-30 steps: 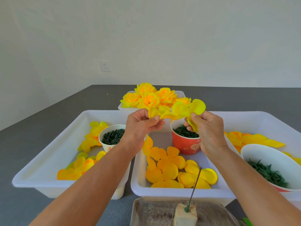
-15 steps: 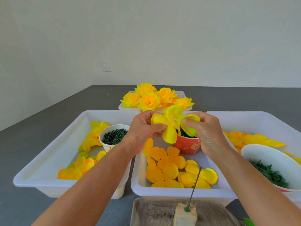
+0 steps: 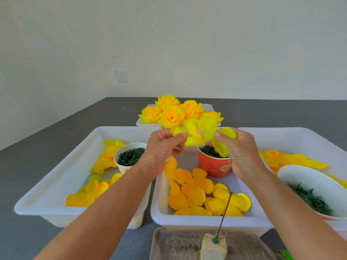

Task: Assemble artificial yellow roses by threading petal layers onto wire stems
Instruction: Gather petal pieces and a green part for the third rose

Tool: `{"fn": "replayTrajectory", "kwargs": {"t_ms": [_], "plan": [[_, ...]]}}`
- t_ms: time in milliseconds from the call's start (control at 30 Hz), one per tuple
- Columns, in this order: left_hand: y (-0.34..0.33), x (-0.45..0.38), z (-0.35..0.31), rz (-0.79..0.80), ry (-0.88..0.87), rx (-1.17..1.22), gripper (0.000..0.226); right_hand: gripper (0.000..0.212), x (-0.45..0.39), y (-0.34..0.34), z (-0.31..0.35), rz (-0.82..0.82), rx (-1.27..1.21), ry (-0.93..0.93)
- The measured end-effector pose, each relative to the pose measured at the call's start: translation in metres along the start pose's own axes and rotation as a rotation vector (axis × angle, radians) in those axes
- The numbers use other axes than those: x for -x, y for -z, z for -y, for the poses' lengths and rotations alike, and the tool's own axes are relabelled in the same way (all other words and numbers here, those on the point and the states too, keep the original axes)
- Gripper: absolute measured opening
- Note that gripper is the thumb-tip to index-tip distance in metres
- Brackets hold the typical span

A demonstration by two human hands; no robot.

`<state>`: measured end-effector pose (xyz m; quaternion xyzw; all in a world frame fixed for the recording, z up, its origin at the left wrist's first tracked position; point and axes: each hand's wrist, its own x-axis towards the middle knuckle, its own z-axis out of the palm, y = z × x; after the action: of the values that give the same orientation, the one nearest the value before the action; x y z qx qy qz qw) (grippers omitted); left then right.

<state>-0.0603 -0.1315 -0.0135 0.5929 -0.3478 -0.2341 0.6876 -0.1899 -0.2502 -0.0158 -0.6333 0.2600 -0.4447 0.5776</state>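
Left hand (image 3: 161, 147) and right hand (image 3: 238, 149) raised together above the far edge of the middle tray (image 3: 249, 220), each pinching one side of a yellow petal layer (image 3: 197, 133) between thumb and fingertips. Holding the layer in the air, well apart from the wire stem (image 3: 226, 209); petals fanning upward and to the right, one hanging down against the right palm. Apparently separating or spreading the layer, an early step ahead of threading; exact finger action at the centre hidden by the petals. Wire stem standing tilted in a foam block (image 3: 213, 248) at the near edge of the table, bare along its visible length, so no layer threaded yet on this stem, by appearance. Loose orange-yellow petal layers (image 3: 195, 196) lying in the near half of the middle tray, a red cup (image 3: 214, 166) of dark green parts behind them. Finished roses (image 3: 169, 113) heaped in a small tray at the far edge. Next move probably requiring the layer's centre hole brought down over the wire tip, one hand steadying, without creasing the soft petals.
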Motion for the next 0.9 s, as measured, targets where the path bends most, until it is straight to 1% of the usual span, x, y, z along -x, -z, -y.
{"fn": "replayTrajectory", "kwargs": {"t_ms": [67, 133, 233, 400, 467, 533, 633, 700, 767, 800, 833, 867, 900], "plan": [[0.002, -0.002, -0.002, -0.083, -0.019, 0.051, 0.013, 0.015, -0.003, 0.003, 0.001, -0.083, -0.048, -0.029], [0.003, -0.002, -0.004, -0.112, -0.013, 0.089, 0.010, 0.019, -0.006, 0.006, 0.000, -0.121, -0.051, -0.034], [0.003, -0.001, -0.004, -0.120, -0.018, 0.085, 0.008, 0.015, -0.006, 0.006, -0.002, -0.077, 0.012, -0.018], [0.007, -0.003, -0.005, -0.325, -0.059, 0.132, 0.017, 0.019, -0.006, 0.005, -0.004, -0.025, 0.123, 0.010], [0.008, -0.004, -0.006, -0.363, -0.075, 0.155, 0.019, 0.012, -0.005, 0.005, -0.005, 0.078, 0.165, -0.011], [0.007, -0.003, -0.006, -0.368, -0.083, 0.163, 0.020, 0.006, -0.002, 0.005, -0.006, 0.244, 0.233, -0.037], [0.007, -0.003, -0.006, -0.355, -0.076, 0.162, 0.022, 0.014, 0.002, 0.004, -0.007, 0.484, 0.460, -0.070], [0.007, -0.004, -0.006, -0.341, -0.069, 0.153, 0.024, 0.027, 0.004, 0.006, -0.007, 0.658, 0.596, -0.083], [0.007, -0.004, -0.006, -0.329, -0.060, 0.145, 0.024, 0.034, 0.006, 0.007, -0.005, 0.856, 0.668, -0.086], [0.006, -0.004, -0.005, -0.324, -0.056, 0.138, 0.022, 0.036, 0.008, 0.007, -0.004, 0.920, 0.688, -0.088], [0.006, -0.004, -0.005, -0.317, -0.050, 0.128, 0.021, 0.041, 0.010, 0.006, -0.003, 0.929, 0.702, -0.086], [0.005, -0.004, -0.005, -0.309, -0.044, 0.116, 0.021, 0.051, 0.011, 0.005, -0.002, 0.878, 0.708, -0.072], [0.005, -0.003, -0.005, -0.300, -0.040, 0.105, 0.021, 0.059, 0.011, 0.004, -0.003, 0.775, 0.706, -0.049]]}}
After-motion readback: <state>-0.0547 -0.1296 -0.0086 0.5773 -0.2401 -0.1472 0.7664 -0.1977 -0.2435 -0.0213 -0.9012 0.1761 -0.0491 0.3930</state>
